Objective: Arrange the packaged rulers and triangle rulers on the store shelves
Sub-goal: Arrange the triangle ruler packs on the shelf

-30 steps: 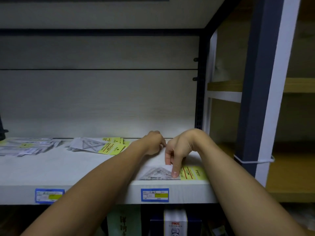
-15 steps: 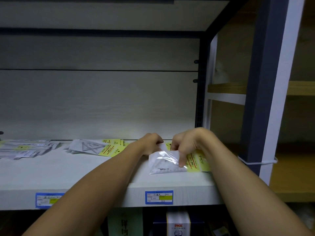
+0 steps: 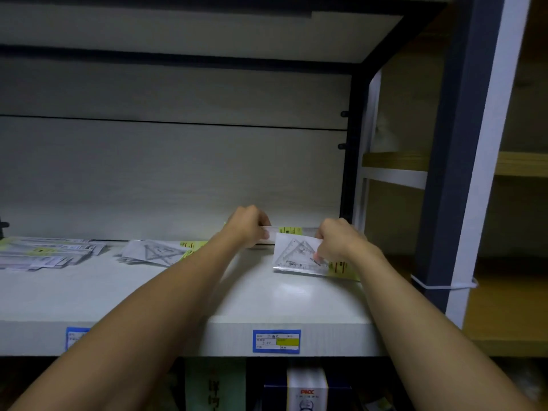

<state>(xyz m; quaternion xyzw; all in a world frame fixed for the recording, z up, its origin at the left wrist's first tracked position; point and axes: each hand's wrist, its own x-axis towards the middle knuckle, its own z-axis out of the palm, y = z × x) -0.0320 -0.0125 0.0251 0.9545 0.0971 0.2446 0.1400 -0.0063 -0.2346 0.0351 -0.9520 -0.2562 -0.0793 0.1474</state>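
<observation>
My right hand [image 3: 338,241] pinches a clear packet with a triangle ruler [image 3: 296,253] and tilts it up, its lower edge near the white shelf [image 3: 290,301]. A yellow label sits at the packet's right end. My left hand [image 3: 247,226] grips the left end of a long packaged ruler [image 3: 289,231] that lies along the back of the shelf. Another heap of triangle ruler packets [image 3: 154,252] lies left of my left arm. At the far left lies a stack of packaged rulers [image 3: 44,253].
A blue price tag [image 3: 276,341] is stuck on the shelf's front edge, and a second blue tag [image 3: 74,336] shows beside my left forearm. A dark upright post [image 3: 456,143] bounds the shelf on the right. Boxes stand on the shelf below.
Both hands have moved toward the back of the shelf. My right hand has lifted the triangle ruler packet from lying flat near the front edge and tilted it up. My left hand now grips the long ruler.
</observation>
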